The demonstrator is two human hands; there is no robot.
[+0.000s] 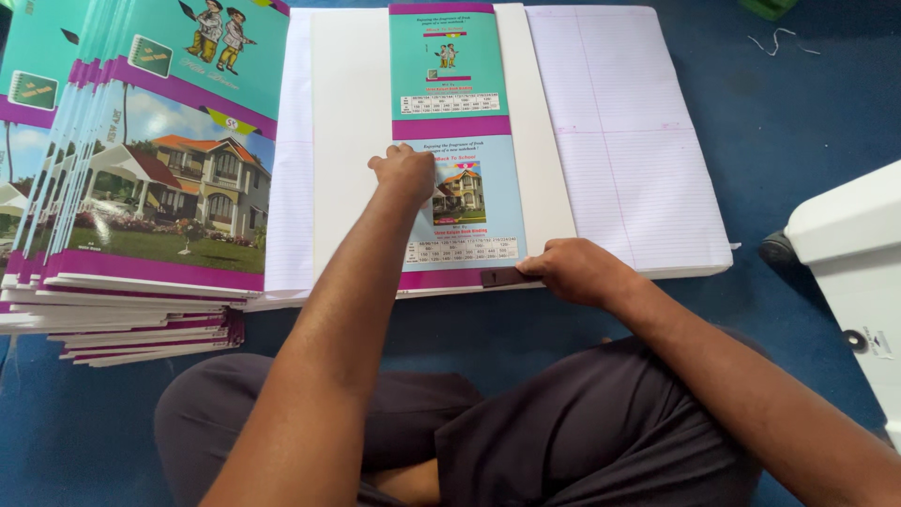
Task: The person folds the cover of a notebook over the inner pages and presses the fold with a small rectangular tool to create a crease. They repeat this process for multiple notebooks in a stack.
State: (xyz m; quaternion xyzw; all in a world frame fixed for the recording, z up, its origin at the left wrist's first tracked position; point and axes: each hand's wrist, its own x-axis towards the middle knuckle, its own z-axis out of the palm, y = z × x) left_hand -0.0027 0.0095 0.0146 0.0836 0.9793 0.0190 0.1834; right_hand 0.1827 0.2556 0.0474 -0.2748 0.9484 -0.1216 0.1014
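Observation:
A printed cover sheet (pixel 349 141), white with a teal, purple and blue panel down its middle, lies flat on a wad of ruled paper (pixel 629 141) on the floor. My left hand (pixel 405 173) presses down on the panel beside a small house picture. My right hand (pixel 574 268) rests at the sheet's near edge, its fingers on a small dark strip (pixel 507 277) that lies on the purple band. Neither hand lifts anything.
A tall fanned stack of finished notebooks (pixel 141 188) with house-picture covers sits at the left. A white machine or case (pixel 849 253) stands at the right edge. Blue carpet (pixel 798 103) surrounds everything. My crossed legs in dark trousers (pixel 526 422) fill the foreground.

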